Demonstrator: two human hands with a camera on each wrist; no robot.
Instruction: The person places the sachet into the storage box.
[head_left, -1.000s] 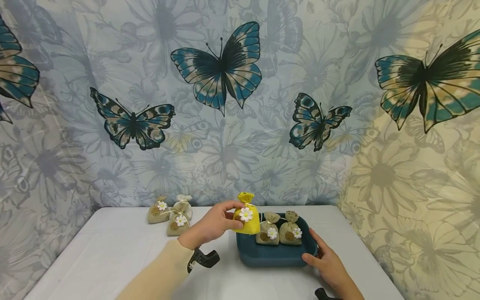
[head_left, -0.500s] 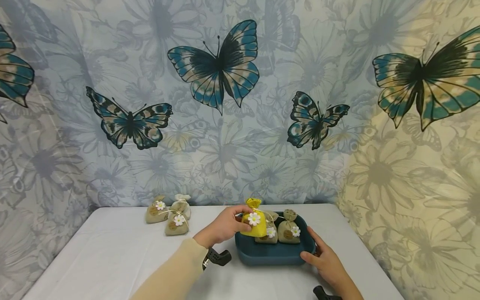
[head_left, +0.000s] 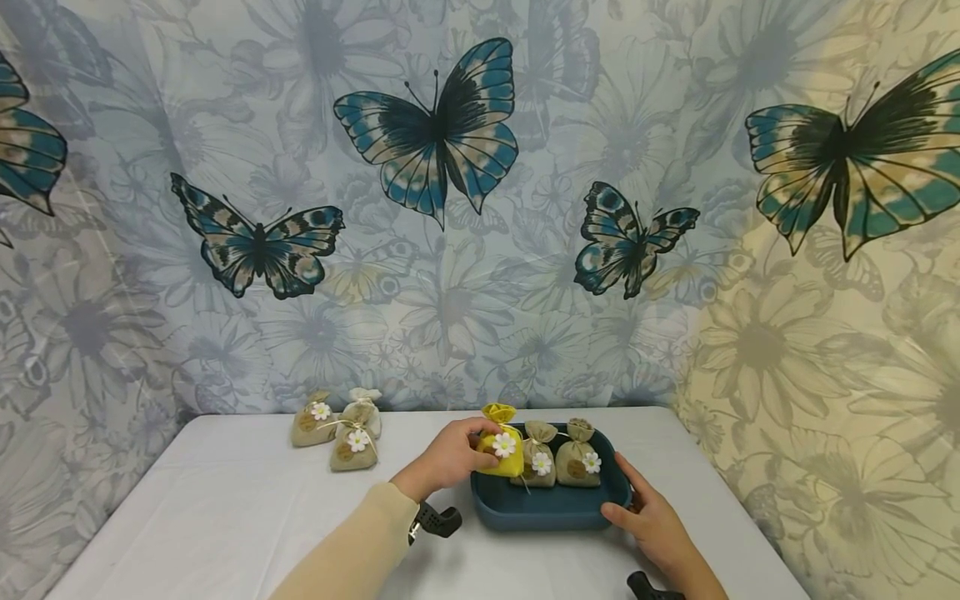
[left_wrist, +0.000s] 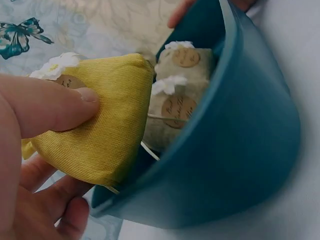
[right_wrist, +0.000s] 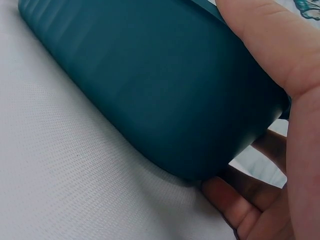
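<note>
My left hand (head_left: 447,454) pinches a yellow cloth sachet (head_left: 491,461) between thumb and fingers, over the left end of a dark blue plastic basin (head_left: 547,518). The sachet has a gathered top, a white flower and a round brown label partly covered by my thumb (left_wrist: 60,107). Two beige sachets (head_left: 537,477) (head_left: 576,475) with white flowers stand side by side in the basin, just right of the yellow one. My right hand (head_left: 654,521) grips the basin's right end, its thumb at the rim and its fingers (right_wrist: 232,202) round the outer wall.
Several more sachets (head_left: 352,457), beige and whitish, stand grouped at the back left of the white-covered table (head_left: 225,508). Behind the table hangs a butterfly-patterned cloth (head_left: 450,333). A black wrist camera (head_left: 438,521) sits below my left hand.
My left hand has carried the yellow sachet rightward and down, then slightly back left, so it hangs lower at the basin's left end. My right hand has stayed on the basin.
</note>
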